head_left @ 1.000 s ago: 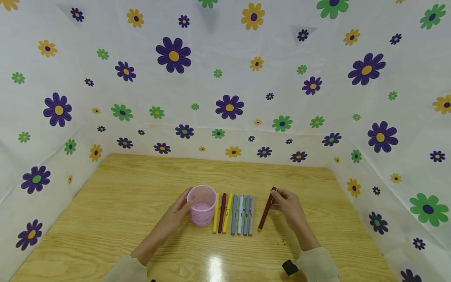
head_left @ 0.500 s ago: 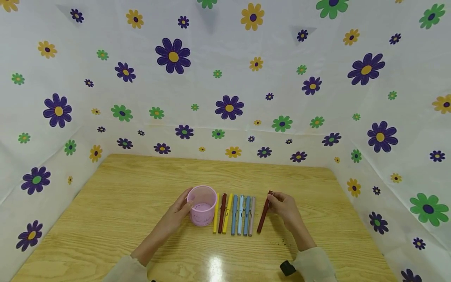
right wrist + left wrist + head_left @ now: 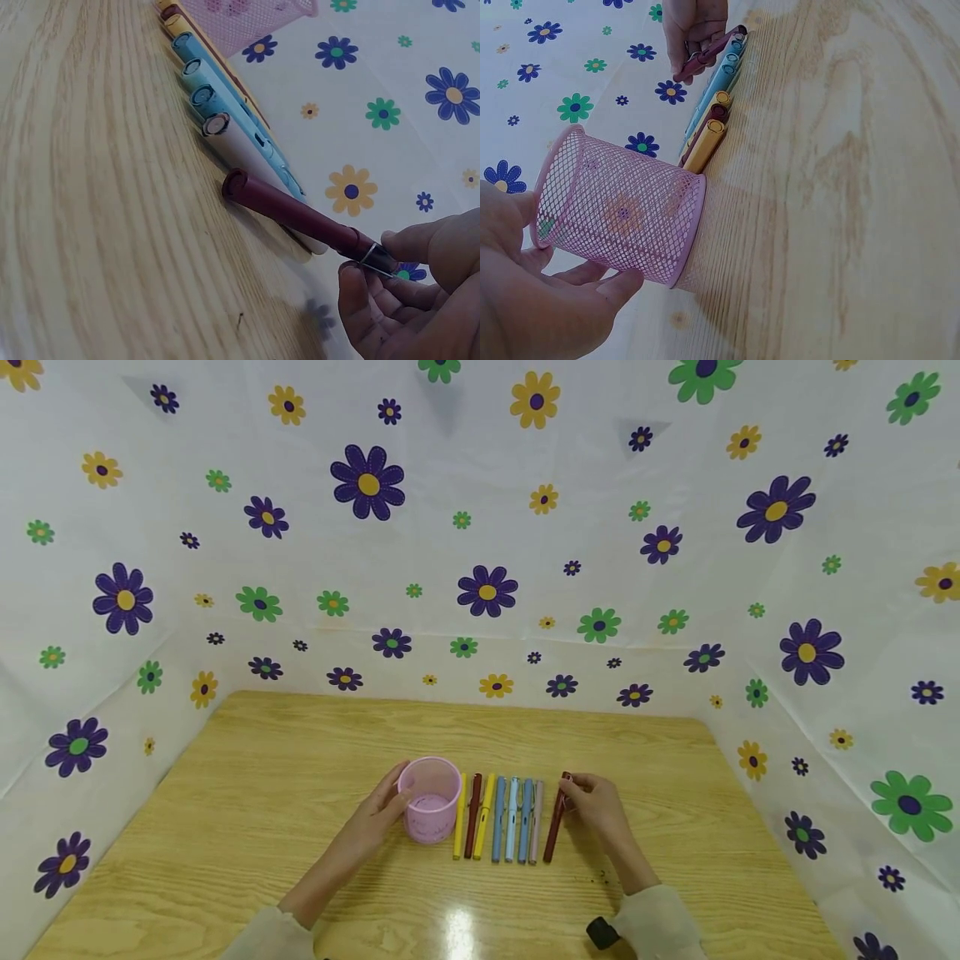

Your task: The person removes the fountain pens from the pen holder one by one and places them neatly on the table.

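Your right hand (image 3: 592, 802) pinches the upper, clip end of a dark red plastic pen (image 3: 556, 820) between thumb and fingertips, just right of centre in the lower half of the head view. The pen's lower end rests on the light wooden bench (image 3: 262, 777), while the pinched end is raised slightly. It lies just beside a pale pink pen (image 3: 536, 821), the rightmost of a row of six pens laid side by side: yellow, maroon, yellow, blue, light blue, pale pink. Your left hand (image 3: 375, 814) curls round the left wall of a pink wire-mesh cylindrical pen cup (image 3: 430, 797), which stands upright at the left end of the row, touching the first yellow pen (image 3: 459, 817).
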`<control>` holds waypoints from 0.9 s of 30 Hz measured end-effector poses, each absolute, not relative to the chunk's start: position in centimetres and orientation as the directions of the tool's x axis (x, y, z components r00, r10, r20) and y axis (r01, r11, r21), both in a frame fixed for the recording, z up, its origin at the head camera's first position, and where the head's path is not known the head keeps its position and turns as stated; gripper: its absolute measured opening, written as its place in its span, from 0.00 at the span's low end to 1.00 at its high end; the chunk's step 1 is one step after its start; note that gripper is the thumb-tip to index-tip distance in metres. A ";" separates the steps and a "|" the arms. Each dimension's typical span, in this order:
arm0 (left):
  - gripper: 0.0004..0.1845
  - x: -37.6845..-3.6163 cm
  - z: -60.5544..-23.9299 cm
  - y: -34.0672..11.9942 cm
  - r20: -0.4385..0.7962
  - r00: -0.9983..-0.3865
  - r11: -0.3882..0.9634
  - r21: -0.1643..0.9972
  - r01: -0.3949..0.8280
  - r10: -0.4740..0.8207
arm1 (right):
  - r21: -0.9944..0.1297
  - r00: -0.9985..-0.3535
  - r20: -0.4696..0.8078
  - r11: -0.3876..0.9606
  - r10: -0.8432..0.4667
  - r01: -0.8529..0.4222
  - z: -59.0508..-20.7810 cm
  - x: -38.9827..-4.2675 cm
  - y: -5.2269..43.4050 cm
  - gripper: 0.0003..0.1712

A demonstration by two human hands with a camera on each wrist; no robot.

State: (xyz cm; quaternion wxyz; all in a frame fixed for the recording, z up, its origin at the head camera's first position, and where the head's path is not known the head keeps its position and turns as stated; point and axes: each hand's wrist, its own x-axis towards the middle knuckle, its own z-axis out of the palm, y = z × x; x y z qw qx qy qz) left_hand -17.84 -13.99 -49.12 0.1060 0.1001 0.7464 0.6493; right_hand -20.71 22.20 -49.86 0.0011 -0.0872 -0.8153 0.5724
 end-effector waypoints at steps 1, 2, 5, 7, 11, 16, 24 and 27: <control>0.33 -17.8 -49.2 -14.0 -0.026 -0.957 0.134 0.991 0.014 0.289 | -0.931 -0.984 -0.098 0.336 0.147 0.143 -49.9 -20.7 22.1 0.19; 0.33 -17.9 -49.2 -14.0 -0.024 -0.956 0.130 0.991 0.015 0.291 | -0.929 -0.984 -0.097 0.342 0.148 0.143 -50.0 -20.7 22.0 0.19; 0.33 -17.9 -49.3 -14.1 -0.019 -0.956 0.128 0.992 0.020 0.294 | -0.925 -0.985 -0.087 0.355 0.149 0.136 -50.0 -20.7 21.7 0.19; 0.33 -17.9 -49.3 -14.1 -0.020 -0.955 0.130 0.991 0.020 0.295 | -0.922 -0.985 -0.080 0.364 0.154 0.132 -49.9 -20.7 21.5 0.19; 0.33 -17.9 -49.2 -14.1 -0.025 -0.955 0.134 0.991 0.015 0.294 | -0.907 -0.984 -0.064 0.401 0.168 0.128 -50.1 -20.7 21.3 0.19; 0.33 -17.9 -49.3 -14.1 -0.027 -0.956 0.132 0.991 0.012 0.291 | -0.883 -0.979 -0.062 0.447 0.194 0.145 -50.5 -20.9 21.0 0.19; 0.33 -18.0 -49.4 -14.1 -0.026 -0.958 0.122 0.992 0.009 0.286 | -0.868 -0.977 -0.042 0.476 0.210 0.140 -50.9 -20.9 20.5 0.18; 0.33 -18.0 -49.4 -14.1 -0.028 -0.959 0.124 0.992 0.007 0.283 | -0.854 -0.974 -0.035 0.500 0.222 0.145 -50.8 -20.8 20.3 0.18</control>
